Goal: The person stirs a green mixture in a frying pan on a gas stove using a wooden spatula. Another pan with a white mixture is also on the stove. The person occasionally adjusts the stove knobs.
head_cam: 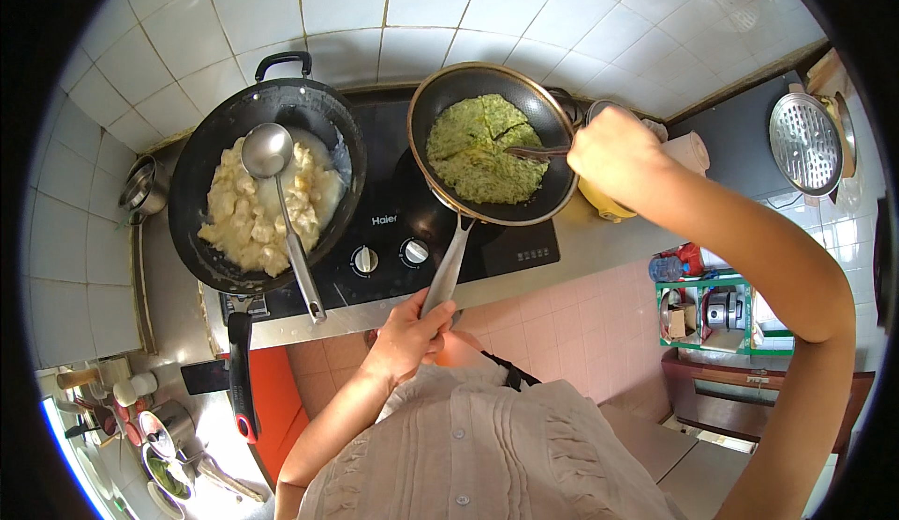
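My left hand (409, 338) grips the metal handle (449, 259) of a dark frying pan (558, 193) over the right side of the hob. A flat green-flecked pancake (467, 142) lies in the pan, split by cuts in its upper right part. My right hand (612, 146) is closed around a dark brown utensil (539, 153), perhaps a wooden spatula, whose tip touches the pancake near a cut. Its far end is hidden by my fist.
A black wok (188, 190) on the left holds pale lumpy food (232, 204) in cloudy liquid, with a steel ladle (281, 200) resting across it. Its handle (241, 379) juts past the counter edge. A yellow container (605, 204) stands right of the pan. The tiled wall (344, 0) rises behind.
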Demonstrator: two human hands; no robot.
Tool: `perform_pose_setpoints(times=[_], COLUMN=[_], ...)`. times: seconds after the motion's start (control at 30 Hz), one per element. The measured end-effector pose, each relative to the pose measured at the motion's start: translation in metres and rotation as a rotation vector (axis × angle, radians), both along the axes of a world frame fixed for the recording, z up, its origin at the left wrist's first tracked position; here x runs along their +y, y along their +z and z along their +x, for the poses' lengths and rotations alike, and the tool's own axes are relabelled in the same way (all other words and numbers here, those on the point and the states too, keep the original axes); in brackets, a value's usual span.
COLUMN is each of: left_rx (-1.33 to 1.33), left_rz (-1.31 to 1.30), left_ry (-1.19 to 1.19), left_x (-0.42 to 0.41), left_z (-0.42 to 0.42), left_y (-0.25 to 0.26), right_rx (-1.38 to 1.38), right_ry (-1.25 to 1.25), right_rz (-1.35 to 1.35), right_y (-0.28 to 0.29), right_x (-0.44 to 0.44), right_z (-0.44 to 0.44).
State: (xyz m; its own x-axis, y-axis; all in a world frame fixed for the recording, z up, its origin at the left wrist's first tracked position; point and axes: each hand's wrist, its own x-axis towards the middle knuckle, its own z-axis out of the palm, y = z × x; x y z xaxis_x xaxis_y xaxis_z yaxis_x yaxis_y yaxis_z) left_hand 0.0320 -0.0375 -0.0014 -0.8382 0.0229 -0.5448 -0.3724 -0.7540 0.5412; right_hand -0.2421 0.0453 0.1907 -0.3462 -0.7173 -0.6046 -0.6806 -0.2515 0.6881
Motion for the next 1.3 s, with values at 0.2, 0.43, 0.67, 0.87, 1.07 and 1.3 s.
perform_pose_setpoints(times=[0.2,0.43,0.67,0.87,1.07,1.3], left_rx=[-0.003,-0.009,-0.005,-0.021,-0.022,-0.033], left_rz=[-0.005,-0.005,-0.025,-0.048,-0.015,-0.011], left_ry=[-0.005,-0.017,-0.018,-0.002,-0.009,-0.013], left_x=[0.0,-0.001,0.0,0.0,0.0,0.0], left_z=[-0.001,-0.003,-0.003,0.0,-0.003,-0.002], left_y=[0.002,0.006,0.007,0.001,0.006,0.009], right_rx=[0.019,-0.025,0.018,-0.036,0.041,-0.103], right_ry=[-0.062,-0.031,-0.04,-0.024,-0.105,-0.255], right_rz=[-0.074,-0.071,-0.184,-0.151,-0.241,-0.42], right_y=[-0.004,0.003,0.003,-0.003,0.024,0.058], right_x=[-0.004,0.0,0.005,0.01,0.021,0.022], right_z=[-0.004,-0.006,-0.018,-0.001,-0.028,-0.031])
